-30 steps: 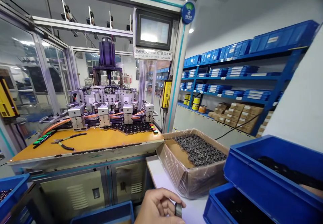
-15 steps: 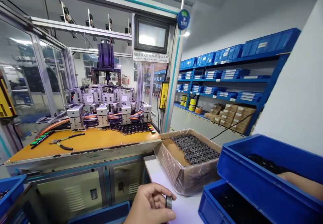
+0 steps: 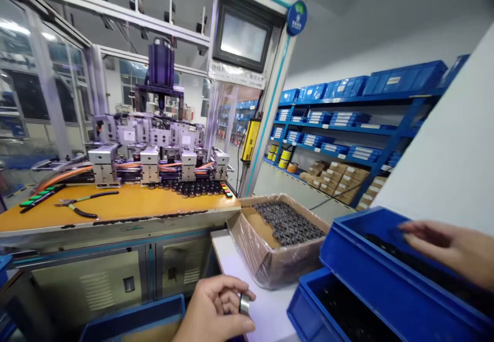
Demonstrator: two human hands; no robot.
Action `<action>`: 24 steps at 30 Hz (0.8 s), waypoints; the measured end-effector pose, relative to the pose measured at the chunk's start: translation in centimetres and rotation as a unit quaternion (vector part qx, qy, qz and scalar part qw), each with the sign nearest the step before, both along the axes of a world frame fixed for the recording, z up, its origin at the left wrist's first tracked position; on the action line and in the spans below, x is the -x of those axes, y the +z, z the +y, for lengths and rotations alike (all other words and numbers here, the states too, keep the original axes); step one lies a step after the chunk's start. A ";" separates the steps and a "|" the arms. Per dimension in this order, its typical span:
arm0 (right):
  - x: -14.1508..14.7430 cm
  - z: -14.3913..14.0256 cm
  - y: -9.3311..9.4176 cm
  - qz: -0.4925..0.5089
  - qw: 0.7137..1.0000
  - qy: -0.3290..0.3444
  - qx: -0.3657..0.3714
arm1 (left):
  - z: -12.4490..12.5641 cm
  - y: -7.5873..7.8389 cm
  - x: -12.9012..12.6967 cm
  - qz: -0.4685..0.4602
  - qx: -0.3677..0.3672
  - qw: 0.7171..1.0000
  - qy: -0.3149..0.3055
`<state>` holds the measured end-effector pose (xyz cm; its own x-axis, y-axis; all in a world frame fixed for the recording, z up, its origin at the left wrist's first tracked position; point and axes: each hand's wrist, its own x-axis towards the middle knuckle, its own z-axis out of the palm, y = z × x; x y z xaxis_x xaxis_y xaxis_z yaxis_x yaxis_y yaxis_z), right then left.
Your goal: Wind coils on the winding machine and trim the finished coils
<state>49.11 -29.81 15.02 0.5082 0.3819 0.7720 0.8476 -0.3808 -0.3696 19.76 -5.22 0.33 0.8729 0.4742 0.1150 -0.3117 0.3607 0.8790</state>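
Metal ring point(image 3: 244, 304), band roughly upright, sits near centre, pinched by the left hand point(image 3: 212, 308); well right, the right hand point(image 3: 450, 244) hovers at the upper blue bin point(image 3: 370, 275), fingers curled, contents unclear.

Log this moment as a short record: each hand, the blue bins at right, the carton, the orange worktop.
Left hand: left hand holds a small metallic ring-shaped part at the fingertips
Right hand: right hand over the upper blue bin; its grip is too blurred to tell
Lower blue bin: lower blue bin, dark contents
Carton: plastic-covered carton, many dark parts inside
Orange worktop: orange worktop, pliers lying at left
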 end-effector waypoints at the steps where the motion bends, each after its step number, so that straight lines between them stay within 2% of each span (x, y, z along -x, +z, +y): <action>1: 0.7 -0.2 0.7 0.009 0.996 0.004 0.092 | -0.3 0.5 0.1 0.006 -0.008 1.000 -0.001; 2: 2.0 -0.1 1.0 0.018 0.992 0.031 0.124 | -0.6 1.1 0.2 0.013 -0.018 1.000 -0.004; 4: 6.2 1.3 0.2 -0.005 0.989 0.123 0.083 | -1.2 2.2 0.1 0.031 -0.032 0.999 -0.017; 6: 11.0 3.7 -2.2 0.001 0.969 0.243 0.047 | -1.6 2.8 -0.1 0.046 -0.044 0.997 -0.036; 8: 14.7 6.0 -5.2 0.061 0.940 0.334 0.025 | -2.1 2.9 -0.2 0.057 -0.060 0.995 -0.050; 10: 16.7 7.3 -7.9 0.119 0.918 0.379 0.017 | -2.5 2.7 -0.3 0.063 -0.068 0.994 -0.064; 12: 17.1 7.4 -9.7 0.155 0.906 0.393 0.013 | -3.0 2.3 -0.4 0.064 -0.061 0.994 -0.069; 14: 16.7 7.1 -10.5 0.153 0.903 0.400 0.013 | -3.3 2.0 -0.7 0.069 -0.043 0.994 -0.067; 19: 16.1 6.5 -10.4 0.106 0.917 0.384 0.006 | -3.9 1.6 -1.7 0.074 -0.027 0.995 -0.054; 24: 15.8 6.2 -10.1 0.083 0.908 0.409 0.028 | -3.9 1.6 -1.7 0.034 -0.042 0.998 -0.027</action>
